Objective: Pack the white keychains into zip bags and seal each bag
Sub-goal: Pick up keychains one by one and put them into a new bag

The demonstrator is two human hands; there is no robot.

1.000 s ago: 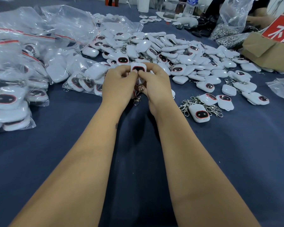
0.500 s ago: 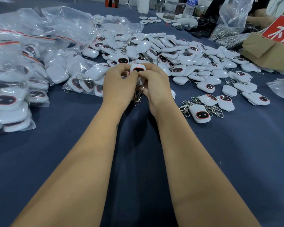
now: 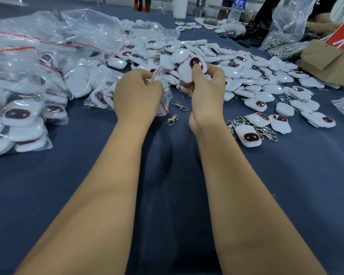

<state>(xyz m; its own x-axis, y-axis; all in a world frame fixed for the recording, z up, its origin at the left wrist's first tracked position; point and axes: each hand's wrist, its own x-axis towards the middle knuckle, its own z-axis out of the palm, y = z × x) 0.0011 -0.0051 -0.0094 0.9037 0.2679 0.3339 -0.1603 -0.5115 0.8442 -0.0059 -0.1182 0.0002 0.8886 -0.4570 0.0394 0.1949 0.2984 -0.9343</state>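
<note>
Her left hand (image 3: pixel 138 94) pinches the zip bag (image 3: pixel 163 92) at its red-striped edge, her right hand (image 3: pixel 207 86) grips a white keychain (image 3: pixel 189 69) just beside those fingers.

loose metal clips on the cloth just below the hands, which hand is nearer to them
Right. The two loose clips lie on the blue cloth between the wrists; the right hand, holding a white keychain, is just beside them, while the left hand, pinching a zip bag, sits slightly farther left.
</note>
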